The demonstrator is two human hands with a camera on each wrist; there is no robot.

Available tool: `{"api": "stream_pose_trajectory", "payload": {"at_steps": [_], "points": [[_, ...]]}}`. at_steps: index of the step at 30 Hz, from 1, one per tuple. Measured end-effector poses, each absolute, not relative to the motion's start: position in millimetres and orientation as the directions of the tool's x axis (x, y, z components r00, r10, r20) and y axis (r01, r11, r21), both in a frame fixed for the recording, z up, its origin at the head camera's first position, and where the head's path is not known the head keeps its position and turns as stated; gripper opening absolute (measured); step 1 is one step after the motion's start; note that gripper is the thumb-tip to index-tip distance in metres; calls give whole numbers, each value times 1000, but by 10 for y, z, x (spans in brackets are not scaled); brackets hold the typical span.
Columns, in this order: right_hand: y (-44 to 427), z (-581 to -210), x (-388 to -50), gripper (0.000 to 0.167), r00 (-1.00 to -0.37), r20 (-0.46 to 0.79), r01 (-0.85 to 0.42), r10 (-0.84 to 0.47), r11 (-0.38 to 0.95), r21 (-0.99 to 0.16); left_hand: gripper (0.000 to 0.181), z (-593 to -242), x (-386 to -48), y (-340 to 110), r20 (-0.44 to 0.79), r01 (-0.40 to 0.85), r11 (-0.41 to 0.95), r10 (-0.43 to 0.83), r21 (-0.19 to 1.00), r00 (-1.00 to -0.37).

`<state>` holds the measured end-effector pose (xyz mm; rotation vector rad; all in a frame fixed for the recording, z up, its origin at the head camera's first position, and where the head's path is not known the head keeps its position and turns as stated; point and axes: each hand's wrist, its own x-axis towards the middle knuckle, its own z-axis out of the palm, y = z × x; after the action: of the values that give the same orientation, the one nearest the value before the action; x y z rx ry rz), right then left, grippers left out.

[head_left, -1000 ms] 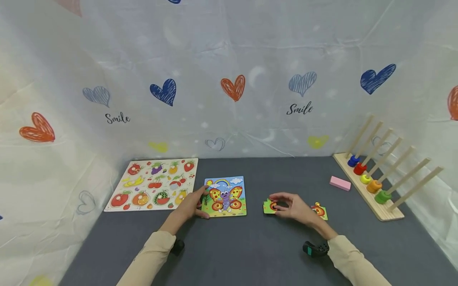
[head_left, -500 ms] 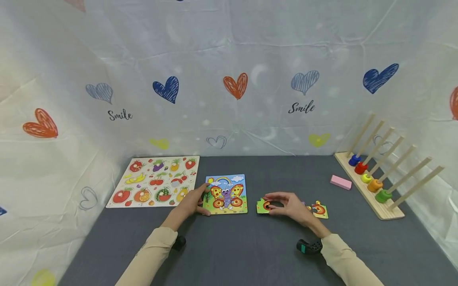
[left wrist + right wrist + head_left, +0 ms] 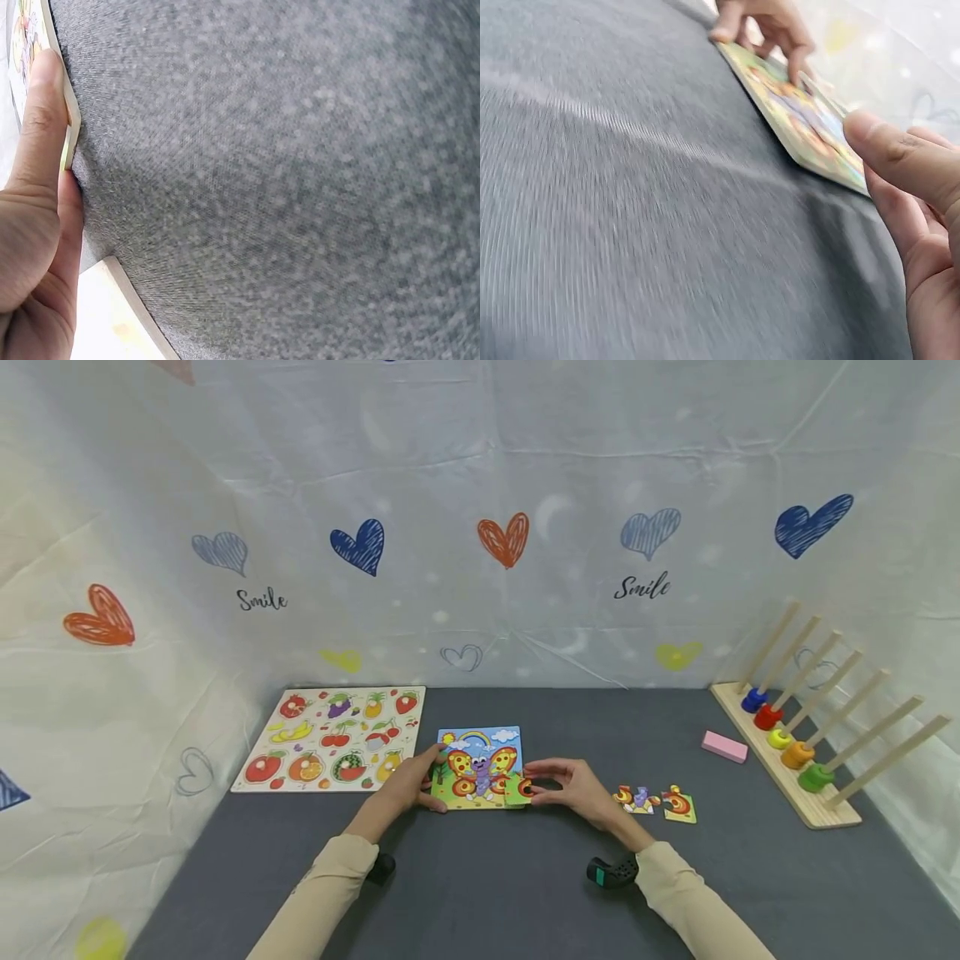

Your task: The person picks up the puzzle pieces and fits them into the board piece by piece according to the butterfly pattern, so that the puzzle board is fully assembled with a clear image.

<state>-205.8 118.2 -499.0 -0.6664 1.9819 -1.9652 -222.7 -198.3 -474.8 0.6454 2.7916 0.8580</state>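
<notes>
A square butterfly puzzle board (image 3: 480,742) lies flat near the middle of the table in the head view. My left hand (image 3: 402,787) grips its left side, thumb at the lower corner and fingers at the left edge. In the left wrist view the thumb (image 3: 45,97) presses against the board's edge. My right hand (image 3: 567,785) pinches a green puzzle piece with red rings (image 3: 516,791) above the board's lower right corner. The right wrist view is blurred and shows that piece only edge-on. Further right lie loose puzzle pieces (image 3: 639,800) and a corner piece (image 3: 680,807).
A fruit peg puzzle (image 3: 330,756) lies at the back left, close to my left hand. On the right stand a wooden peg rack (image 3: 813,793) with coloured rings and a pink block (image 3: 724,747). A patterned curtain (image 3: 450,593) hangs behind the table.
My right hand has carried the puzzle piece left, from beside the loose pieces to over the board's right corner. My left hand keeps its hold on the board.
</notes>
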Motion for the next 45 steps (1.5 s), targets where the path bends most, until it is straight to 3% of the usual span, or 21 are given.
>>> {"api": "stream_pose_trajectory", "payload": {"at_steps": [14, 32, 40, 45], "points": [[564, -5025, -2074, 47, -874, 155, -138, -461, -71, -988, 94, -4723, -2245, -1951, -30, 360, 743, 454, 565, -890], [83, -5012, -2140, 38, -875, 270, -377, -403, 217, -900, 94, -4728, -2264, -1940, -53, 360, 742, 468, 565, -882], [18, -4997, -2138, 44, -872, 214, -358, -439, 277, -892, 93, -4721, -2238, -1968, -53, 349, 750, 454, 562, -889], [27, -4984, -2127, 44, -870, 189, -318, -455, 225, -921, 93, -4716, -2226, -1972, -60, 339, 755, 446, 562, -893]]}}
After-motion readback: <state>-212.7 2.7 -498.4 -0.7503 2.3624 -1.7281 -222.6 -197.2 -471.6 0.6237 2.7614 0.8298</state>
